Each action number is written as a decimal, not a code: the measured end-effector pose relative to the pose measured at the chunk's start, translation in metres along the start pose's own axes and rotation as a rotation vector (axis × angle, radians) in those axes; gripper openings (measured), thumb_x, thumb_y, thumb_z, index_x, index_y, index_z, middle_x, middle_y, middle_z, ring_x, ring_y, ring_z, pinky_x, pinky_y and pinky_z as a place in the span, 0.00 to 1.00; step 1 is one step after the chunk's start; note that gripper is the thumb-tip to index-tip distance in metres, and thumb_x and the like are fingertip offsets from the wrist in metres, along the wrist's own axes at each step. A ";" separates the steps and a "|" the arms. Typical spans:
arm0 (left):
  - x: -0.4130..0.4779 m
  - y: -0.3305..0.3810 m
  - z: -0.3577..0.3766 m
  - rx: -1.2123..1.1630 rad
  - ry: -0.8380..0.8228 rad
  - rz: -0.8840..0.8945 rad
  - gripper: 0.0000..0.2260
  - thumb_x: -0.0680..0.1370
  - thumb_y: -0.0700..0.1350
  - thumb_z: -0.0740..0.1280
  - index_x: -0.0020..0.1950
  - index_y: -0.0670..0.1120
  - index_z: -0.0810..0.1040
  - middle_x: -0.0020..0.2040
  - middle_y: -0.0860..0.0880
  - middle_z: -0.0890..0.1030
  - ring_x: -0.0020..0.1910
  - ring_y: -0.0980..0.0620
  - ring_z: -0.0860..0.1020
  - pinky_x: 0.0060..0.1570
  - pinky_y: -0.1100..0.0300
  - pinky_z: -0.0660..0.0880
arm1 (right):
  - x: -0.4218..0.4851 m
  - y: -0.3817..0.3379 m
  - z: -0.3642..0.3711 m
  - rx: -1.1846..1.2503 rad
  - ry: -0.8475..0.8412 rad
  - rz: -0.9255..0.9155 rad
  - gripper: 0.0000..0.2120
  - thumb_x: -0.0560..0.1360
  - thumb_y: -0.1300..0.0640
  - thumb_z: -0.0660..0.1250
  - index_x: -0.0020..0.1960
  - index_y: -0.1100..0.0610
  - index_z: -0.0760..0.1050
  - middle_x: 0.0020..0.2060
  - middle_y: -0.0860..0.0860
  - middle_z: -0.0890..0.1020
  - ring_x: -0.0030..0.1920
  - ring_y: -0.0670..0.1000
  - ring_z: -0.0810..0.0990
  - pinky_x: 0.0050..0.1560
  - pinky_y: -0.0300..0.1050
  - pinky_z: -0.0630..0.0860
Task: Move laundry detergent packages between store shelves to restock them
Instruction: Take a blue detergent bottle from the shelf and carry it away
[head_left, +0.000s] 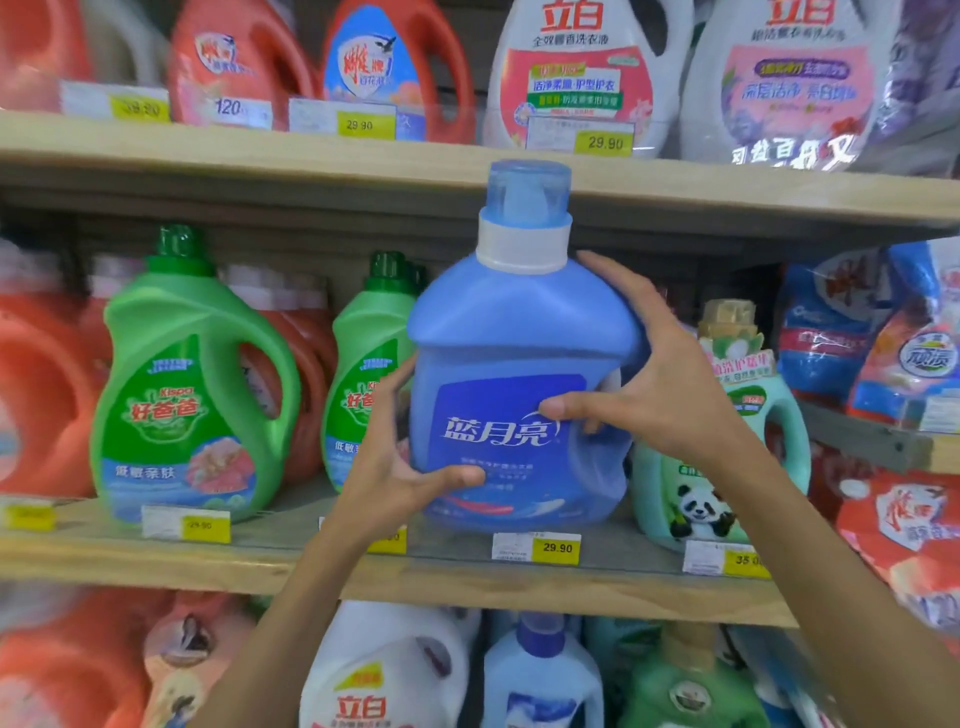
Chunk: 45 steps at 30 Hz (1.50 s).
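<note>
A big blue detergent bottle (511, 332) with a white collar and a clear blue cap stands upright at the middle wooden shelf (291, 564), its base at the shelf's front edge. My left hand (400, 462) grips its lower left side, thumb across the label. My right hand (644, 374) holds its right shoulder and handle, thumb on the front label. Its cap reaches up in front of the upper shelf (311, 156).
Green bottles (192, 384) stand left of the blue one, red jugs (36, 395) further left. A pale green panda bottle (727, 467) is close on the right, bags (883, 343) beyond. White jugs (582, 67) fill the upper shelf; more bottles (540, 675) sit below.
</note>
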<state>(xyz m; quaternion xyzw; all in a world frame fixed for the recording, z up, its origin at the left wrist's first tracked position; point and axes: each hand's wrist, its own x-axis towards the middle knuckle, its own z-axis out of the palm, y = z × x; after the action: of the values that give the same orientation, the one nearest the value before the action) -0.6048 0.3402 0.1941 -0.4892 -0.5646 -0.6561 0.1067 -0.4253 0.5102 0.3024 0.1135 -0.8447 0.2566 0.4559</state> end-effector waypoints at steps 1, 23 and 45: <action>-0.003 0.005 -0.003 -0.003 0.001 0.006 0.48 0.63 0.34 0.83 0.76 0.48 0.59 0.66 0.47 0.76 0.61 0.62 0.79 0.53 0.68 0.77 | -0.001 -0.006 0.001 0.024 0.008 0.001 0.50 0.59 0.53 0.85 0.73 0.37 0.64 0.68 0.44 0.71 0.53 0.56 0.82 0.52 0.46 0.82; -0.177 0.072 -0.063 -0.345 0.081 -0.429 0.38 0.61 0.48 0.79 0.71 0.57 0.73 0.57 0.43 0.84 0.55 0.40 0.84 0.55 0.41 0.80 | -0.094 -0.087 0.069 0.324 -0.005 0.452 0.39 0.56 0.55 0.83 0.65 0.44 0.77 0.48 0.39 0.82 0.33 0.36 0.78 0.31 0.28 0.72; -0.437 0.174 -0.079 -0.382 0.074 -1.062 0.25 0.71 0.45 0.74 0.68 0.55 0.76 0.58 0.46 0.85 0.53 0.43 0.85 0.48 0.50 0.82 | -0.348 -0.198 0.117 0.432 -0.154 0.997 0.36 0.57 0.48 0.83 0.63 0.46 0.77 0.50 0.42 0.84 0.40 0.37 0.82 0.35 0.33 0.76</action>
<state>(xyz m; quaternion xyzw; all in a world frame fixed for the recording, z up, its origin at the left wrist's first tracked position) -0.3074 0.0343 -0.0187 -0.1254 -0.6006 -0.7268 -0.3089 -0.2300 0.2655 0.0260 -0.1909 -0.7553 0.5999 0.1823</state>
